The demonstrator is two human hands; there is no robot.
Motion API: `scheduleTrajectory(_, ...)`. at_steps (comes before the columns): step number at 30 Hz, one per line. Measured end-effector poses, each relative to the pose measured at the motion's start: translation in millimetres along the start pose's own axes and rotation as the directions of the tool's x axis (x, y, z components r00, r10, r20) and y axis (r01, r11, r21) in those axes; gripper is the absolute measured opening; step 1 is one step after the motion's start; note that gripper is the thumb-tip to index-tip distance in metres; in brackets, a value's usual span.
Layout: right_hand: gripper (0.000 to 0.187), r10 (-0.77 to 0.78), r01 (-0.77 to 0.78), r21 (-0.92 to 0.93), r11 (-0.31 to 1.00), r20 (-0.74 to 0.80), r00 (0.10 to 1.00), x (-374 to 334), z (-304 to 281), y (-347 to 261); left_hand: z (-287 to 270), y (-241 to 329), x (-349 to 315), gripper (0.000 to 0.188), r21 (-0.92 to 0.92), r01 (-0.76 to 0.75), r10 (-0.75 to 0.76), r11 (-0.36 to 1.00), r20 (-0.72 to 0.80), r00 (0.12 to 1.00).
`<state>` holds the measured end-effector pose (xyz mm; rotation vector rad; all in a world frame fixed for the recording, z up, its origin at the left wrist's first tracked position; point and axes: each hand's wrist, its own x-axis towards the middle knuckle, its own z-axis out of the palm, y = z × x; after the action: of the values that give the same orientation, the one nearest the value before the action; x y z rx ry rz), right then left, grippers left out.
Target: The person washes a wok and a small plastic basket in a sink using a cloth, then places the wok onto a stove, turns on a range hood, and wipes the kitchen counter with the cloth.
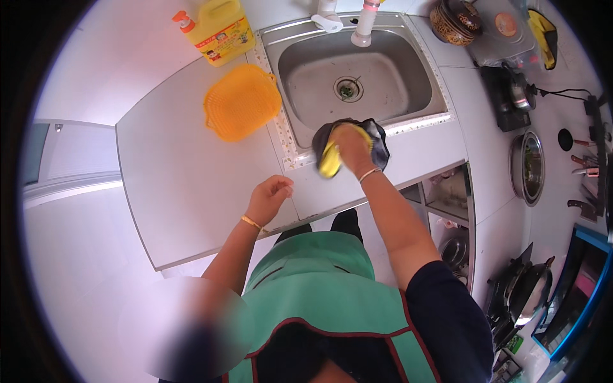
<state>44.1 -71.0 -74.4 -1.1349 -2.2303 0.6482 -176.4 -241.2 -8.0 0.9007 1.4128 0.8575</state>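
At the front rim of the steel sink (418,120), my right hand (351,142) presses down on a yellow and dark grey cloth (329,163), its fingers bunched into the fabric. Part of the cloth spreads over the rim and onto the white counter. My left hand (269,196) hovers by the counter's front edge, its fingers loosely curled with nothing visible in them. Some green scraps lie in the sink drain (348,90). Left of the sink rests a yellow plastic basket (242,102).
Behind the basket stands a yellow pump jug (223,35). A white faucet (328,20) rises behind the sink. To the right are a patterned lidded pot (452,24), a metal bowl (530,167), knives on a wall rack (584,172) and a wok (531,290). Open shelves (450,191) sit below the counter.
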Motion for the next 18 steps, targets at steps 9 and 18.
scheduleTrajectory(9, 0.034, 0.626, -0.366, 0.841, 0.399, 0.042, 0.779, -14.3, -47.8, -102.3, -54.8, 26.6, 119.7, 0.028, -0.910, -0.135, -0.546, 0.391, -0.347, 0.762)
scheduleTrajectory(18, 0.043, -0.155, 0.204, 0.144, 0.968, -0.293, 0.943, -11.1, -133.6, -203.9, 48.9, 86.2, 20.4, 0.012, -0.855, 0.374, -0.219, 0.359, 0.312, 0.925)
